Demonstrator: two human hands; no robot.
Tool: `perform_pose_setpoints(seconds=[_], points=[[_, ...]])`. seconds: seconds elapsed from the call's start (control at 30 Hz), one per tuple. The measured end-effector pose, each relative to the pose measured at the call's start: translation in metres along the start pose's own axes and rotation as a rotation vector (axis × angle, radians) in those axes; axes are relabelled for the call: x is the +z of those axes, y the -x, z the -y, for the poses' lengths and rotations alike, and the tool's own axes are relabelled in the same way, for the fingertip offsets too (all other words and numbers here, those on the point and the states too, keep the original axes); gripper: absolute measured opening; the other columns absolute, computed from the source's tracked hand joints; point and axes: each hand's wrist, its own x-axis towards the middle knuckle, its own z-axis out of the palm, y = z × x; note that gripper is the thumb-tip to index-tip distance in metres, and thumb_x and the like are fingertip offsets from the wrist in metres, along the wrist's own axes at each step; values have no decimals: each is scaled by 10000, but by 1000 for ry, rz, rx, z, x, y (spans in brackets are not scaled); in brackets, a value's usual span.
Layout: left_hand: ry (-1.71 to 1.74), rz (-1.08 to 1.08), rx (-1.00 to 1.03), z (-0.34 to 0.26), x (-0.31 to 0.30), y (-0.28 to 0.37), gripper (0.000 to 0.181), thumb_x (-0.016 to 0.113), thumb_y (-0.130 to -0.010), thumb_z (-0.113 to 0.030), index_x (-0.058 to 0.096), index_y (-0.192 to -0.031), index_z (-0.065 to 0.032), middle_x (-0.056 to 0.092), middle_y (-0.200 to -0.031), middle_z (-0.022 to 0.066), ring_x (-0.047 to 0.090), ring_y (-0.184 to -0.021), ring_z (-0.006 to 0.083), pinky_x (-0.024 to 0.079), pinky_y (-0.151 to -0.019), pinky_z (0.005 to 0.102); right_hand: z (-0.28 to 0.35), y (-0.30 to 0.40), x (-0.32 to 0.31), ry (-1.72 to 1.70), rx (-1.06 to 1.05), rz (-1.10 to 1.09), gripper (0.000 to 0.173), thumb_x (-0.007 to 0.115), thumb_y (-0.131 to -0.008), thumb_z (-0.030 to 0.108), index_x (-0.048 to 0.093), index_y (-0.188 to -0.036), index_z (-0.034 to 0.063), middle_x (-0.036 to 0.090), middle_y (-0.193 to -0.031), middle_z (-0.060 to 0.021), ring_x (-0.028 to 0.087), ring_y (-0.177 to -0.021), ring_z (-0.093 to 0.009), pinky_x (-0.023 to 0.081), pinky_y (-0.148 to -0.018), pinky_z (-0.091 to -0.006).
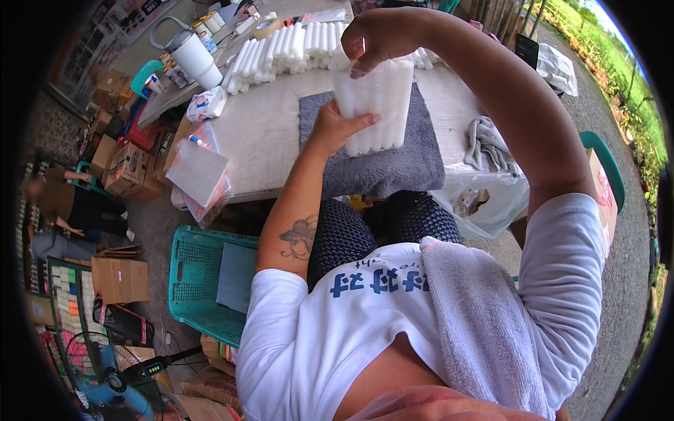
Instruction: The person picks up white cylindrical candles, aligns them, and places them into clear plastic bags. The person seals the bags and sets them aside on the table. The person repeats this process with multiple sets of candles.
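My left hand [345,126] grips a clear plastic bag of white candles [376,110] near its lower left side, thumb across the front. The candles stand side by side in the bag, above a grey towel [379,168] spread on the table. Over the top of the bag, my right hand [371,44] is bent at the wrist with fingers curled down; whether it pinches the plastic cannot be told. Behind the bag lies a long stack of loose white candles [284,50].
A white tumbler [195,58], a roll of tape [267,27] and flat plastic bags [197,171] lie on the table [253,137]. A green crate [181,279] stands at the left, a cloth [487,142] at the right. Beyond the crate are cartons, a fan [113,381] and people.
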Motion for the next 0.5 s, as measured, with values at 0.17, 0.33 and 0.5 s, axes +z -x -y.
perform_pose_setpoints(seconds=[0.17, 0.33, 0.5], points=[[-6, -14, 12, 2, -1, 0, 413, 771, -717, -94, 578, -1068, 4, 650, -996, 95, 627, -898, 175, 510, -805, 307, 24, 8, -2, -120, 175, -84, 403, 707, -753, 409, 667, -872, 26, 668, -893, -109, 637, -795, -225, 495, -751, -343], [26, -3, -3, 4, -2, -1, 411, 772, -716, -87, 578, -1067, 4, 650, -1000, 96, 626, -906, 176, 507, -812, 309, 15, 8, 10, -168, 129, -185, 447, 695, -750, 456, 676, -871, 27, 669, -868, -97, 631, -822, -232, 485, -781, -347], [71, -10, 20, 7, -1, -2, 384, 783, -706, -98, 591, -1021, 7, 660, -959, 94, 634, -860, 159, 517, -772, 297, -6, 10, 0, -200, -62, -16, 540, 701, -722, 508, 658, -1054, 84, 658, -1042, -93, 609, -973, -226, 455, -867, -322]])
